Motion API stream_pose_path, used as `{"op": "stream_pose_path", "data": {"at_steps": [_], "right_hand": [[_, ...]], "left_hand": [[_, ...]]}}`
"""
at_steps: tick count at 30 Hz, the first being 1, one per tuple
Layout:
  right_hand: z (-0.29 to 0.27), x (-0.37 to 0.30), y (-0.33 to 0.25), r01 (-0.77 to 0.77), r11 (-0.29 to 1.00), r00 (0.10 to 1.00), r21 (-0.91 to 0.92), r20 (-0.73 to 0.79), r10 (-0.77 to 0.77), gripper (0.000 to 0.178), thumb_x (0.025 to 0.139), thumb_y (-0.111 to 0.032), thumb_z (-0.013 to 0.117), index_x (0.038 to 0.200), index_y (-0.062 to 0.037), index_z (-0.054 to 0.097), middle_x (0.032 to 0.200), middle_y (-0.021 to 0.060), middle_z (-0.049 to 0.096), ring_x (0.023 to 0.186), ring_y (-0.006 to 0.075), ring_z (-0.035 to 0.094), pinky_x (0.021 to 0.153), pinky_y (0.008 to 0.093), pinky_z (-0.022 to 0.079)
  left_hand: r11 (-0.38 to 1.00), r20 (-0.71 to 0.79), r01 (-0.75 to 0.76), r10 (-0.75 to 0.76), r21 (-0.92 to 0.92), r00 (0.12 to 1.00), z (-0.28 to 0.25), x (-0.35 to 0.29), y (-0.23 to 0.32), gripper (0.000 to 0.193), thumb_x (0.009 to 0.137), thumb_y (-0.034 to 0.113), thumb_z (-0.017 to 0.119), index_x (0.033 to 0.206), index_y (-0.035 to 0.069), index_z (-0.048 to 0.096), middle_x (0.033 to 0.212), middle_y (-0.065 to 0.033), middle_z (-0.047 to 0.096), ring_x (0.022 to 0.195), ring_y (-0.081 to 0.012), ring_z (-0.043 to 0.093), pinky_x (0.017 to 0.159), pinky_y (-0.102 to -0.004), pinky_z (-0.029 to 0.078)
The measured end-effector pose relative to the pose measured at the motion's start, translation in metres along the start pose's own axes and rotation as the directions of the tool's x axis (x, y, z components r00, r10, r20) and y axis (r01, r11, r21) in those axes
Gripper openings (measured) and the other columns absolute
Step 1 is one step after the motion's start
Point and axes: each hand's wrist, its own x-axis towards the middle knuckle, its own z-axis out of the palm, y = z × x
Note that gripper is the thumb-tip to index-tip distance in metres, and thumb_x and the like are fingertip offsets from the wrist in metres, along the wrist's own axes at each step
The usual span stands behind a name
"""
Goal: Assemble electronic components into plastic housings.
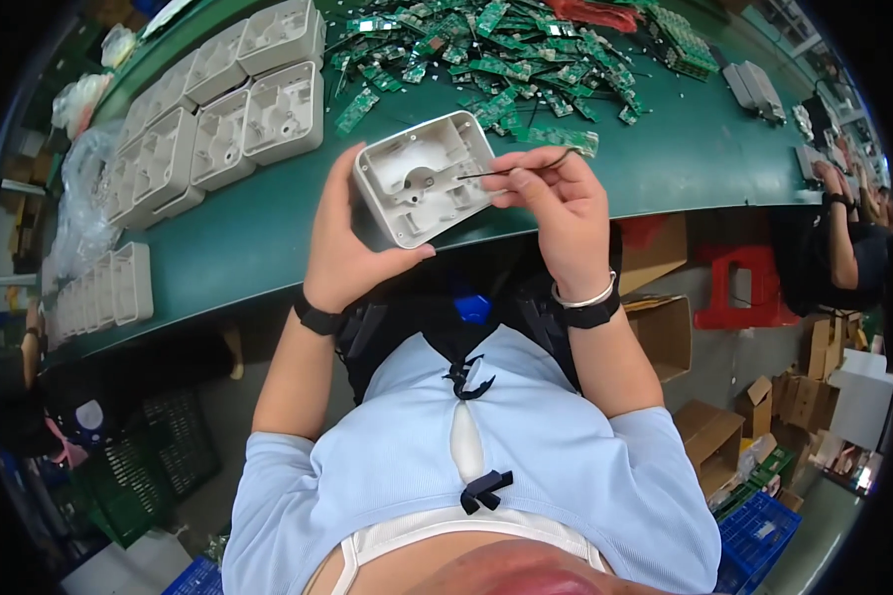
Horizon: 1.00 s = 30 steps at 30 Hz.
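- Over the near edge of the green bench [665, 169]: white housing [395, 194], open side up.
- Left hand [342, 243]: clamped across the housing's left side.
- Right hand [574, 206]: pinched on a thin dark strand [476, 177], end over the housing interior.
- Circuit boards [496, 67]: heaped beyond; any print too small to read.
- Rows of white housings [286, 111]: at left, on the bench.

A plain off-white, hollow rectangular plastic housing [435, 193]; a thin black wire-like piece [481, 176]. At twelve o'clock, green rectangular circuit boards [501, 67] flecked silvery-white. Plain green flat tabletop [665, 154]. At three, a red plastic stool [714, 286].
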Motion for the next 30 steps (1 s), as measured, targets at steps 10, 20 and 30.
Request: {"op": "stream_pose_path", "data": {"at_steps": [10,20,30], "right_hand": [[0.036,-0.007,0.008,-0.003,0.985,0.99,-0.171,0.14,0.027,0.013,0.102,0.007,0.063,0.115,0.006,0.064,0.113,0.0144,0.075,0.105,0.0215,0.076,0.09,0.031,0.062],[0.043,0.001,0.008,0.062,0.937,0.986,-0.343,0.169,-0.004,0.013,0.101,0.005,0.065,0.113,0.0056,0.066,0.112,0.0115,0.075,0.101,0.0176,0.076,0.089,0.028,0.061],[0.044,0.005,0.005,0.18,0.809,0.971,-0.559,0.235,-0.053,0.011,0.098,0.004,0.068,0.109,0.0036,0.071,0.104,0.0091,0.077,0.096,0.0147,0.077,0.082,0.0274,0.061]], "left_hand": [[0.997,0.016,-0.024,0.025,-0.076,1.0,0.0,-0.002,-0.009,0.126,0.058,0.027,0.105,0.159,0.001,0.035,0.149,-0.0185,0.052,0.137,-0.0306,0.056,0.116,-0.0428,0.046],[0.998,0.0,-0.03,0.03,-0.06,1.0,0.0,-0.005,-0.009,0.125,0.059,0.027,0.104,0.159,0.001,0.035,0.149,-0.0187,0.051,0.136,-0.0309,0.057,0.115,-0.0432,0.047],[0.998,0.001,-0.024,0.024,-0.052,1.0,-0.001,-0.003,-0.011,0.125,0.059,0.027,0.104,0.159,0.0,0.034,0.149,-0.019,0.051,0.136,-0.0313,0.057,0.114,-0.0433,0.048]]}}
